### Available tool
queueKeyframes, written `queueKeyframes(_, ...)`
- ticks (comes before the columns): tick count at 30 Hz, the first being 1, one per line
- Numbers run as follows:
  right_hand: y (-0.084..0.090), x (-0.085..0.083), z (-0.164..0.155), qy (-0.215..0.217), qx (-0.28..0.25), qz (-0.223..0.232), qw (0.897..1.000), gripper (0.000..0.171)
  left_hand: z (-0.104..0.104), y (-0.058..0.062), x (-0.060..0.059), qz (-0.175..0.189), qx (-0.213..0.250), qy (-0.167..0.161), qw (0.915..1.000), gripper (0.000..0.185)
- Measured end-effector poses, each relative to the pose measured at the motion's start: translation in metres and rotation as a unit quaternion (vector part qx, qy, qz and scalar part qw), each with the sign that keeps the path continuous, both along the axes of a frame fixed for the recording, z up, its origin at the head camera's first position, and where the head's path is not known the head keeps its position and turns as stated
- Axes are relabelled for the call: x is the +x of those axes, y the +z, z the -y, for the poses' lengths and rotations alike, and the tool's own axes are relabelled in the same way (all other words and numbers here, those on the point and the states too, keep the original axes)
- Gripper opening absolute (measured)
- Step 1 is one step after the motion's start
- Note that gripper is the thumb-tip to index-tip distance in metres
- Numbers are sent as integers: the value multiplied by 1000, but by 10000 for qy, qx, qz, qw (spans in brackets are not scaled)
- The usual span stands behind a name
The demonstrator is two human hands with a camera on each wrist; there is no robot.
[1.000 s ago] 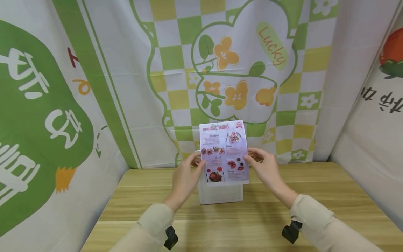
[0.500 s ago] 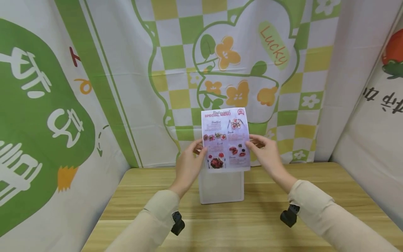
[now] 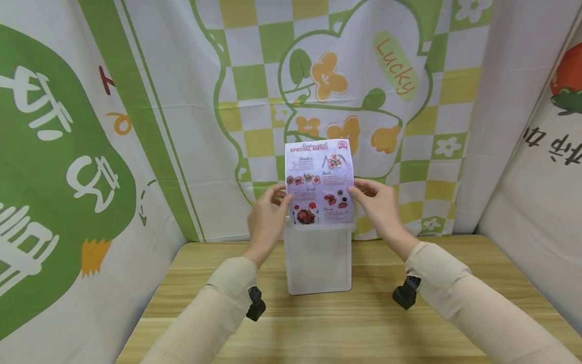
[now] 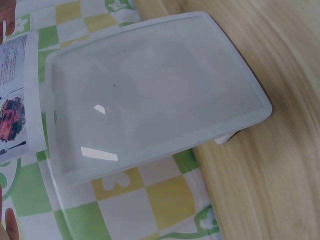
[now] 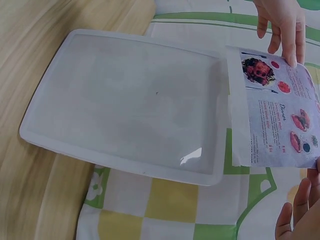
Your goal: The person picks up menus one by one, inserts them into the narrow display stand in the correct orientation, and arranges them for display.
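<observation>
Now upright, the menu sheet (image 3: 320,181) is held portrait, long axis vertical, title edge up, above the clear display stand (image 3: 318,260).

Left hand (image 3: 265,220) pinches the sheet's left edge and right hand (image 3: 380,206) pinches its right edge, fingers curled round the paper. Sheet's bottom edge sits at the stand's top rim; whether it is still inside the slot cannot be told. The stand rests upright on the wooden table (image 3: 364,313), near the middle of its far edge, against the patterned backdrop (image 3: 254,76). Compared with the earlier frames, the sheet is higher and more of the stand's empty face shows beneath it.
</observation>
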State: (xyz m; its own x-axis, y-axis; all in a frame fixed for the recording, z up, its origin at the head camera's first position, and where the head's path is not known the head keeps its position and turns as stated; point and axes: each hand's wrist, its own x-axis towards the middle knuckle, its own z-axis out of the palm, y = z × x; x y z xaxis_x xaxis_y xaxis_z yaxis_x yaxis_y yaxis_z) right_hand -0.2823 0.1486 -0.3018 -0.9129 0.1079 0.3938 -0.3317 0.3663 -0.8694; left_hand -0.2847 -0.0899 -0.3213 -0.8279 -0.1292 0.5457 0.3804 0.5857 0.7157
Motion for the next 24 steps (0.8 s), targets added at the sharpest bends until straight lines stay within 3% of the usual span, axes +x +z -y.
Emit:
queueKeyframes(12,17,-11,14,-110,-83,-108,9998,32,5,9,-16,15,-25,64,10000,35)
queueKeyframes(24,17,-26,23,-131,-120,-411,9990,28,7,11,-26,-117,-99,283,9995,33)
